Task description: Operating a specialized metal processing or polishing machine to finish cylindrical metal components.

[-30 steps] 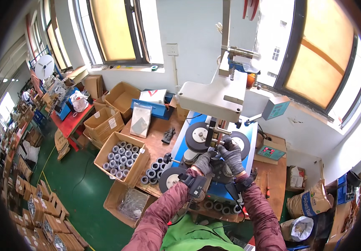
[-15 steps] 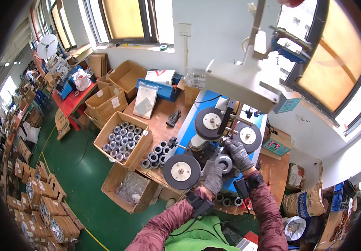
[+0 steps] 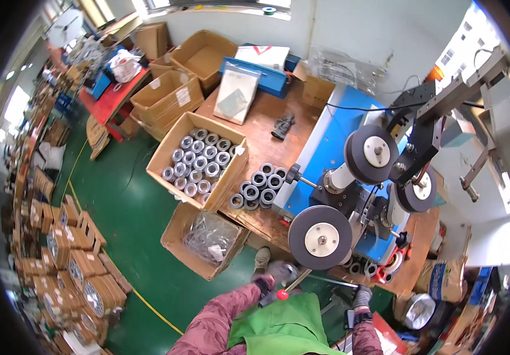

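My left hand (image 3: 279, 271), in a grey glove, is low in front of the machine, closed round a shiny metal ring (image 3: 292, 273) that is partly hidden and blurred. To the right, my gloved right hand (image 3: 362, 297) is closed at the dark end of a thin metal rod (image 3: 334, 281), which points left toward the ring. Between my hands and the bench stands the winding-like machine with dark round wheels (image 3: 321, 238) on a blue base (image 3: 308, 198). A lever with a red ball knob (image 3: 282, 294) slants beside my left hand.
A cardboard box (image 3: 159, 163) holds rows of metal rings, and several more rings (image 3: 250, 191) are stacked beside it on the brown bench (image 3: 222, 109). Below stands a carton (image 3: 175, 239) with clear plastic. More rings (image 3: 371, 269) lie under the machine's right front. A dark glove (image 3: 282, 126) lies on the bench.
Both hands have come down and away from the machine's wheels toward my body. The left has carried the metal ring along; the right now has the thin rod. My view has shifted.
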{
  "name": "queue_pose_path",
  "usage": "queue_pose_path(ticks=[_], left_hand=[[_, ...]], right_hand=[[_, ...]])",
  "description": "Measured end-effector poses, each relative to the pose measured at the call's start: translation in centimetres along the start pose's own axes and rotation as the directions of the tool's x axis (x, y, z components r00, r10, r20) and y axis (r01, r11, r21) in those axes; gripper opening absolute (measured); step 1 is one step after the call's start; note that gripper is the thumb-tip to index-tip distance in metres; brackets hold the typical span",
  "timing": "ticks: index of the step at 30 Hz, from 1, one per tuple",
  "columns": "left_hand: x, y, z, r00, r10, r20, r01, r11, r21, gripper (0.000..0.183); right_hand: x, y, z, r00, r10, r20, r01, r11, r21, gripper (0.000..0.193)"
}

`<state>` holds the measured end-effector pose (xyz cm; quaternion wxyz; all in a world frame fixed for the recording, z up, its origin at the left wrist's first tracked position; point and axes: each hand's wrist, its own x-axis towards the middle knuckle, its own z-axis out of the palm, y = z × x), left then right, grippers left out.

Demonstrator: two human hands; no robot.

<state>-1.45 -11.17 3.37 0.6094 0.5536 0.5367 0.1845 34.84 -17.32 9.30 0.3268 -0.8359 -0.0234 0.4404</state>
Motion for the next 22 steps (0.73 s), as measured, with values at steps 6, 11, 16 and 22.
queue_pose_path(ticks=[6,11,16,22], left_hand=[[9.3,-13.1,-16.4,0.933,-0.099,-0.345,0.296,0.758,0.581,0.025],[11.2,-15.4,-19.5,0.984,-0.171,-0.039,0.133,0.585,0.800,0.031],[9.7,-16.0,-20.7,0.945,-0.057,0.321,-0.285,0.336,0.898,0.036],[6.8,-8.0,-18.3,0.934,-0.354,-0.055,0.254,0.545,0.799,0.054]], right_hand=[[-5.7,5.1,-1.1,0.930,0.076,0.360,-0.216,0.905,0.366,0.019],[-13.3,5.0,0.3,0.979,0.113,0.167,-0.181,0.856,0.483,0.015],[-15.8,11.9,-7.9,0.992,0.123,-0.018,-0.090,0.807,0.584,0.017],[-19.3,23.5,-20.8,0.575,-0.365,-0.732,0.381,0.911,-0.155,0.008]])
